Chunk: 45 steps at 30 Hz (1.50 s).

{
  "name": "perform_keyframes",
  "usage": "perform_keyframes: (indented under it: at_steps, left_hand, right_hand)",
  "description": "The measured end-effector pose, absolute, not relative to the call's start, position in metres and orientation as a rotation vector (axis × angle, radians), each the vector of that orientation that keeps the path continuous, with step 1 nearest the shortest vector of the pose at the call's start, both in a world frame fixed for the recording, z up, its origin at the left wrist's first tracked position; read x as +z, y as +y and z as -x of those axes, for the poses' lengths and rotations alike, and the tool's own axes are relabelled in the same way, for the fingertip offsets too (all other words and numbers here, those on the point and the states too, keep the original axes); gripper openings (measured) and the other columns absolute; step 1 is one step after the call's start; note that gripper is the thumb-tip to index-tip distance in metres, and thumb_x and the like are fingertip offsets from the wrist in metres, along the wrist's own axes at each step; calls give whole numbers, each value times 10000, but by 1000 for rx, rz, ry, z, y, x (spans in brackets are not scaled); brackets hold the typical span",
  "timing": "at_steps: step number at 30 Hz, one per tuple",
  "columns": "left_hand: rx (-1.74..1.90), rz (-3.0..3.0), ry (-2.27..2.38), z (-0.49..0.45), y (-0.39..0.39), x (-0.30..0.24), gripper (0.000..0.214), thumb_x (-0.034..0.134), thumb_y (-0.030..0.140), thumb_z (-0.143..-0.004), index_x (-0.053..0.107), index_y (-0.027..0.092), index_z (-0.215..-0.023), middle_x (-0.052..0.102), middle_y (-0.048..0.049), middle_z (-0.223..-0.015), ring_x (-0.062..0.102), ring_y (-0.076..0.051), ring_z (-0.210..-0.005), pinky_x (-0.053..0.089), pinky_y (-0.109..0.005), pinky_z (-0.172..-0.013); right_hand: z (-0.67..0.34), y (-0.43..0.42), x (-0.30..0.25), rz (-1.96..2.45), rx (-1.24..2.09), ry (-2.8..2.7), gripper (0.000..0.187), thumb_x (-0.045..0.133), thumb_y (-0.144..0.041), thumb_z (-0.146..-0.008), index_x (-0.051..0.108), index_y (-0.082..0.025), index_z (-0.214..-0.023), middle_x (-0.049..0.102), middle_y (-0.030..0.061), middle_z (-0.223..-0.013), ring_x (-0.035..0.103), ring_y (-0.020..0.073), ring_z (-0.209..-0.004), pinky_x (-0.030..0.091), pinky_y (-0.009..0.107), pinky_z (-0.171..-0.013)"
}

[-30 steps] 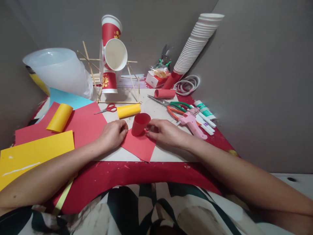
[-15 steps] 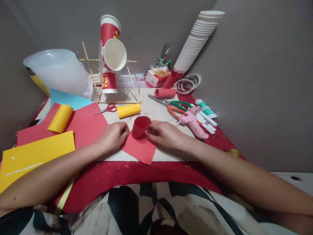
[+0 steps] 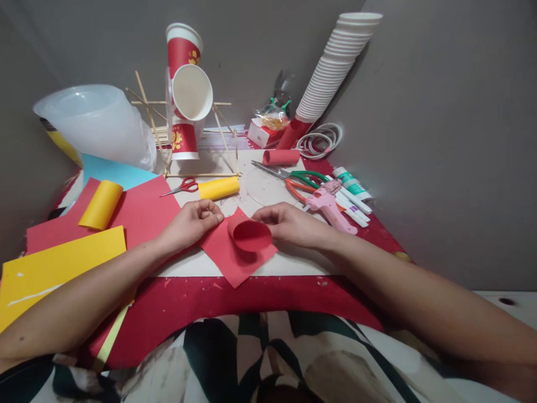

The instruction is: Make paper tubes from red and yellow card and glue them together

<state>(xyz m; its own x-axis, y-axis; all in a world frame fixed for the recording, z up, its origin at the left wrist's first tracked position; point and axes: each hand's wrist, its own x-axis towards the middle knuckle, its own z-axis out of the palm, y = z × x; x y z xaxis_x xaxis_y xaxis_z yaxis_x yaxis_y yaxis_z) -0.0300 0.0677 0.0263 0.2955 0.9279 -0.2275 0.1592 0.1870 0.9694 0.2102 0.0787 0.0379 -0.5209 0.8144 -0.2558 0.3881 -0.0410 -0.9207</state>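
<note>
A red paper sheet lies on the white board in front of me, one end curled into a roll whose open mouth faces me. My right hand pinches the far side of the roll with closed fingers. My left hand is closed on the sheet's left corner, knuckles up. Just beyond the hands lie a yellow paper tube and small red scissors.
A pink glue gun, large scissors, glue sticks and a red tube lie right. Behind stand a stick frame with red cups, a tall leaning cup stack and a plastic tub. Yellow paper lies left.
The red roll has tipped from standing upright to lying with its mouth toward me, and the sheet has turned and slid slightly nearer. Both hands shifted a little with it.
</note>
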Motion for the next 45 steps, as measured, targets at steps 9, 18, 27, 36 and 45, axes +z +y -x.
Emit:
perform_keyframes:
  at_steps: [9,18,27,36,45]
  left_hand:
    - [1055,-755,899,29,71,33,256,782,399,-807,702,162,-860,698,-24,-762,662,-157,-732,550,-285,-732]
    - [948,-650,880,19,58,32,199,781,251,-813,748,111,-951,779,-102,-894,738,-220,-817,584,-409,-905]
    - [885,-621,944,28,71,28,152,726,146,-810,777,64,-927,788,-136,-863,746,-185,-742,609,-267,-750]
    - [790,-716,947,29,69,32,184,839,180,-713,772,67,-843,780,-121,-788,741,-177,-687,605,-240,-713]
    - [750,-678,1026,32,72,34,101,801,141,-710,767,76,-779,772,-106,-741,731,-163,-647,606,-239,-682]
  right_hand:
    - [-207,80,34,1171,1782,-1300,337,842,-425,-628,627,-173,-695,495,-65,-439,396,47,-366,257,170,-357]
    - [-196,77,35,1105,1910,-1087,298,859,-344,-637,672,-146,-758,646,4,-505,542,82,-375,410,153,-345]
    - [-207,76,45,1087,1870,-933,132,730,-248,-795,720,-117,-785,746,59,-696,627,95,-460,469,155,-346]
    - [-212,77,53,1252,1488,-1180,141,671,-239,-888,700,-135,-797,705,33,-721,617,78,-513,454,155,-392]
    - [-224,84,58,1102,1162,-1416,222,690,-334,-869,720,-169,-1016,745,50,-976,674,132,-808,552,230,-629]
